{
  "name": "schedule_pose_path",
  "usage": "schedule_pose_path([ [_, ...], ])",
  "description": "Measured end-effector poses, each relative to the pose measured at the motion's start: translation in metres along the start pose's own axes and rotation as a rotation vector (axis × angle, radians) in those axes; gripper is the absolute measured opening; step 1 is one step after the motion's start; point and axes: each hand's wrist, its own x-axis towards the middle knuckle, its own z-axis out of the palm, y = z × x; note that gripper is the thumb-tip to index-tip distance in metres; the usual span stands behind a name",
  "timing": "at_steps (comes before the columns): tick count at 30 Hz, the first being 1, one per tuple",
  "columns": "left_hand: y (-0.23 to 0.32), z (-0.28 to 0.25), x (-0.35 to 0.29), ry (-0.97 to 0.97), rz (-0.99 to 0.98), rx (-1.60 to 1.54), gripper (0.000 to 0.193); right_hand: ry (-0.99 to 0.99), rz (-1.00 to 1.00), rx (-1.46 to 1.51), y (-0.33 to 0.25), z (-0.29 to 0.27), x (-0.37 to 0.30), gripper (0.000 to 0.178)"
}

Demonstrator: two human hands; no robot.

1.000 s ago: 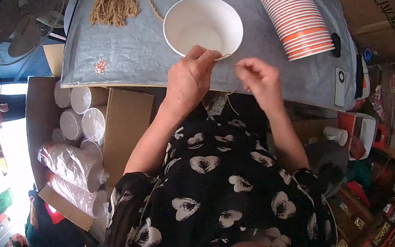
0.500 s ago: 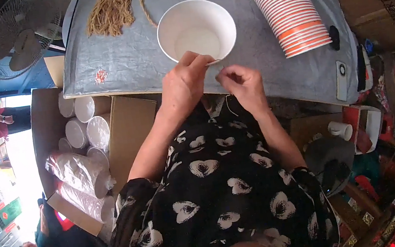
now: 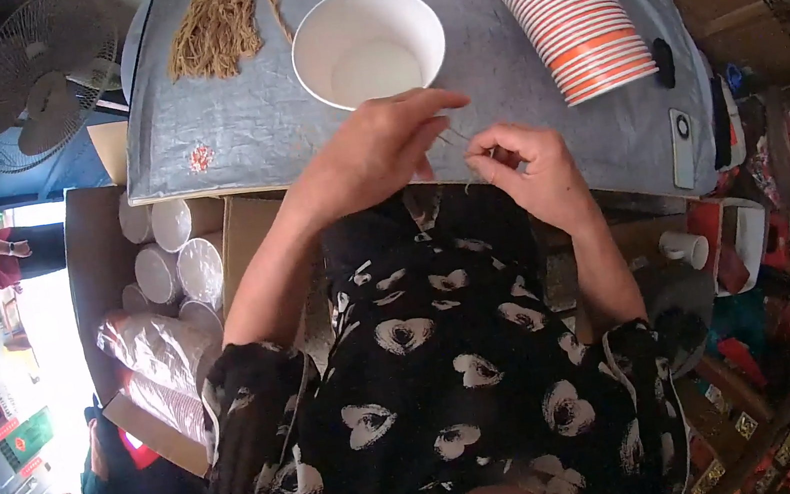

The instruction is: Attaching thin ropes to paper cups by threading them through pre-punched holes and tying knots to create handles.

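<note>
A white paper bucket (image 3: 364,11) stands upright near the table's front edge, its mouth facing me. My left hand (image 3: 371,149) is just in front of its rim, fingers stretched out and apart, thumb pointing down. To its right, my right hand (image 3: 536,172) is closed, thumb and forefinger pinching a thin string (image 3: 447,140). The string runs toward my left fingertips; whether it touches them is hard to see. A bundle of brown twine (image 3: 214,25) lies at the table's far left, with one strand trailing beside the bucket.
A long stack of orange-and-white paper buckets (image 3: 574,10) lies on the grey-covered table (image 3: 248,136), right. A phone-like white object (image 3: 682,149) rests at the right edge. Left are a fan (image 3: 43,79) and an open carton (image 3: 102,278) of wrapped buckets.
My left hand has opened from its pinch at the bucket rim, its fingers stretching right. My right hand has moved right with the string. The whole view has shifted slightly.
</note>
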Motion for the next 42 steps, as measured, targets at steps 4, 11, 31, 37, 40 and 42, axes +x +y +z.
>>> schedule_pose_path([
  [4, -0.003, -0.007, 0.018, -0.225, -0.006, -0.007, 0.02, -0.005, -0.038, 0.002, -0.007, -0.008, 0.004, 0.007],
  [11, 0.0, -0.006, 0.021, -0.244, -0.14, -0.301, 0.022, -0.003, 0.08, 0.415, 0.002, -0.017, 0.006, 0.01],
  [31, -0.001, -0.003, 0.01, -0.016, -0.137, -0.368, 0.014, 0.151, 0.034, 0.399, 0.003, -0.007, 0.019, 0.019],
  [37, -0.006, -0.002, 0.005, -0.007, -0.136, -0.29, 0.018, 0.177, 0.048, 0.438, -0.001, -0.001, 0.023, 0.019],
  [40, -0.014, -0.001, 0.001, 0.045, -0.107, -0.349, 0.018, 0.154, 0.025, 0.46, -0.003, 0.002, 0.025, 0.018],
  [42, -0.023, -0.004, 0.001, 0.021, -0.071, -0.388, 0.027, 0.143, 0.001, 0.47, -0.003, 0.003, 0.026, 0.018],
])
